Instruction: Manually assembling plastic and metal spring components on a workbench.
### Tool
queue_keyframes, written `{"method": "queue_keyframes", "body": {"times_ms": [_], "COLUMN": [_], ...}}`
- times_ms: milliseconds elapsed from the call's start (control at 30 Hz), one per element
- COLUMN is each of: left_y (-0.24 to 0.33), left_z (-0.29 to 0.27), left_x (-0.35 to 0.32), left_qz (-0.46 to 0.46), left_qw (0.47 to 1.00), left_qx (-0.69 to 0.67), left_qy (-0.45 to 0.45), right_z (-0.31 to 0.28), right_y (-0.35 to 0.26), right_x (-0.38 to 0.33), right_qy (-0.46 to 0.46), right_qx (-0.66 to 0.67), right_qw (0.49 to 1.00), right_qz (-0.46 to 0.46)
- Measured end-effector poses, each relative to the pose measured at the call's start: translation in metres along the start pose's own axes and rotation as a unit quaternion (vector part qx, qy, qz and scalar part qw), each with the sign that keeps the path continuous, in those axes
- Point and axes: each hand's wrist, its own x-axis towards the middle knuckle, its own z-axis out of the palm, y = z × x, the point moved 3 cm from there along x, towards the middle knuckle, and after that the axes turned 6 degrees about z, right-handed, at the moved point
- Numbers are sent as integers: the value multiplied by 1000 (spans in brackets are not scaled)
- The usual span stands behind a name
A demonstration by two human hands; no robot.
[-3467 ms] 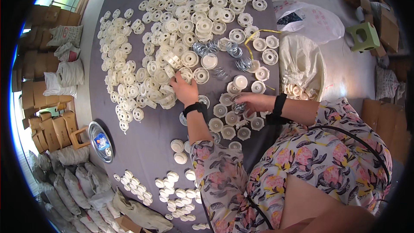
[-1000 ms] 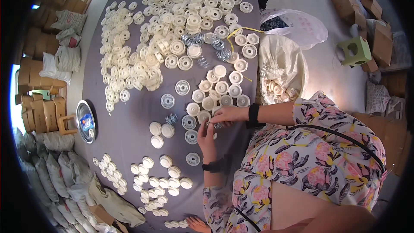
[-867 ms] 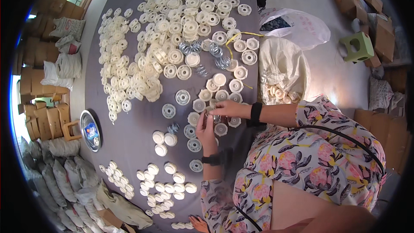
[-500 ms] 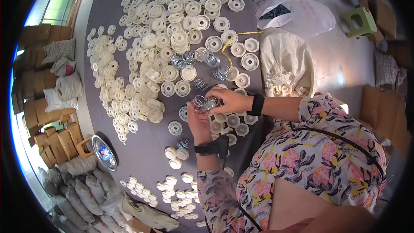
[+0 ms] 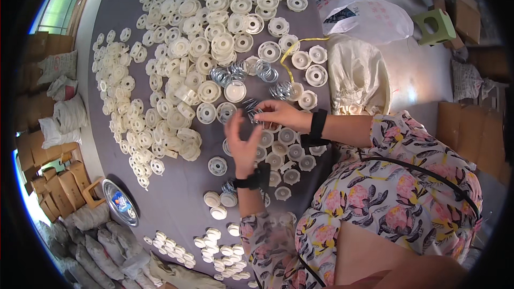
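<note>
Clock directions are taken from the space between the two hands, with twelve at the far end of the table (image 5: 160,182). The right hand (image 5: 282,116) has its thumb and fingers closed on a metal spring (image 5: 251,110), low over the table. The left hand (image 5: 243,147) is just beside it, blurred, thumb and fingers spread apart; whether it touches anything I cannot tell. The hands are near each other, not joined.

More springs lie close by: one bunch (image 5: 227,74) at eleven o'clock, another (image 5: 266,71) at twelve, a third (image 5: 280,90) at one, near a yellow strip (image 5: 289,61). A large heap of white rings (image 5: 176,75) spreads out at ten o'clock. White cups (image 5: 295,152) are grouped at four to five, partly under the right forearm. At seven sit small stacked white rounds (image 5: 218,213), with further clusters beyond.

A round metal tray (image 5: 134,215) is at eight o'clock. At two, beside the table, are a pale sack (image 5: 361,75) and, farther off, a green stool (image 5: 447,31).
</note>
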Motion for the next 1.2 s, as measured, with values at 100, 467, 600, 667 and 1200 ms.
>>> {"method": "queue_keyframes", "body": {"times_ms": [100, 467, 600, 667, 1200], "left_y": [6, -11, -14, -21, -67], "left_z": [-5, -28, -12, -28, -49], "left_x": [-24, -66, -84, -79, 28], "left_qz": [-13, -203, -447, -419, -15], "left_qw": [997, 928, 656, 757, 937], "left_qx": [-76, -301, -606, -501, 344], "left_qy": [-31, 81, -53, 1, -65], "right_z": [23, 56, 45, 35, -7], "right_y": [0, -9, -49, -64, -2], "right_x": [-4, -11, -22, -9, 4], "right_qy": [-69, -101, 125, 132, 38], "right_qx": [57, -110, -353, -301, -142], "right_qw": [993, 988, 819, 872, 986], "right_qz": [71, -32, -435, -362, -81]}}
